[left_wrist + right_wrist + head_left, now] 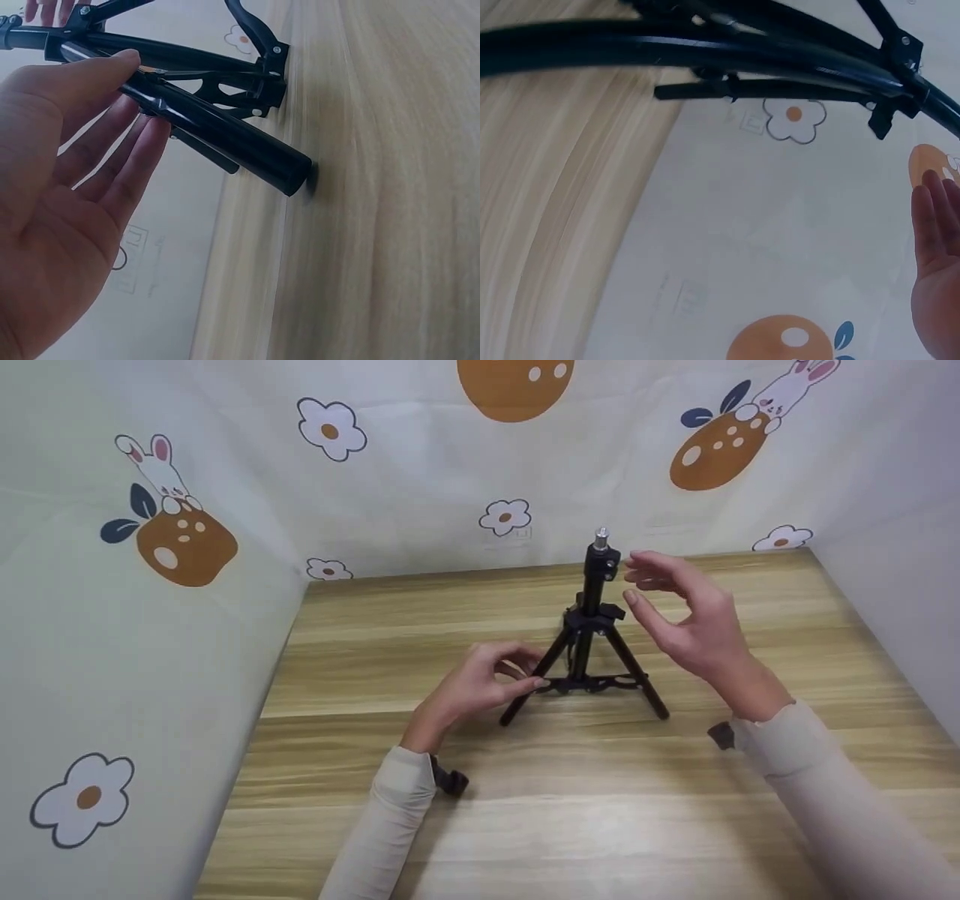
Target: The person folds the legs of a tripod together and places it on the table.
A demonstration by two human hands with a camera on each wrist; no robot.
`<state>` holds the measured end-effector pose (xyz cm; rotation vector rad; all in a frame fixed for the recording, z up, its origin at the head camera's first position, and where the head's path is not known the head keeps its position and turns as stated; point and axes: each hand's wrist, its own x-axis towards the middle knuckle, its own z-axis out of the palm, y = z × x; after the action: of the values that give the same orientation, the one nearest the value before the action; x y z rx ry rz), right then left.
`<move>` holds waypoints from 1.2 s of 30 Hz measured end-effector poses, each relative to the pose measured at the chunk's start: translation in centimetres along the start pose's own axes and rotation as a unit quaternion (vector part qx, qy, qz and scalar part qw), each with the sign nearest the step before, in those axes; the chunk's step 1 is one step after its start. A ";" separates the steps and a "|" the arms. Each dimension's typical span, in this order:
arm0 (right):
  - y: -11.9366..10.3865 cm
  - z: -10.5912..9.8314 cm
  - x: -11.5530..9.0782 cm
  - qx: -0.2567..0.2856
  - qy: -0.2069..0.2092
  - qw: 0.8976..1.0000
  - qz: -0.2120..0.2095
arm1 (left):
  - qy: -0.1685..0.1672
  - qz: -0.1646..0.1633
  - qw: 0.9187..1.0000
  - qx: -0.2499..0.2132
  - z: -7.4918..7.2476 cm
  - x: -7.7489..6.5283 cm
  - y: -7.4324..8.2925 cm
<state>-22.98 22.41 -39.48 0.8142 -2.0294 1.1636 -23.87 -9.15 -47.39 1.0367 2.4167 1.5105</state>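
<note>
A small black tripod stand (592,586) stands upright on the wooden table, its legs spread and a silver screw stud (601,538) on top. My left hand (476,679) pinches the near left leg. In the left wrist view the thumb lies over that leg (225,135) and the fingers come up from beneath, close above the leg's foot. To the right of the column, my right hand (701,622) is held up with its fingers loosely bent and nothing in them. Only part of that hand (939,277) shows in the right wrist view, below the column.
Wood-grain tabletop (570,825) surrounds the stand. A pale cloth (420,495) printed with flowers, rabbits and oranges rises behind the table and along both sides. Dark wrist mounts (450,778) sit at both cuffs.
</note>
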 end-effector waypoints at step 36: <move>-2.4 2.0 2.5 0.142 0.026 0.988 0.061 | 0.010 0.015 1.000 -0.022 0.5 0.0 0.5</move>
<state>-23.07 19.16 -37.14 0.7926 -1.9182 1.5539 -23.39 -8.60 -47.24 1.0590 2.3807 1.5841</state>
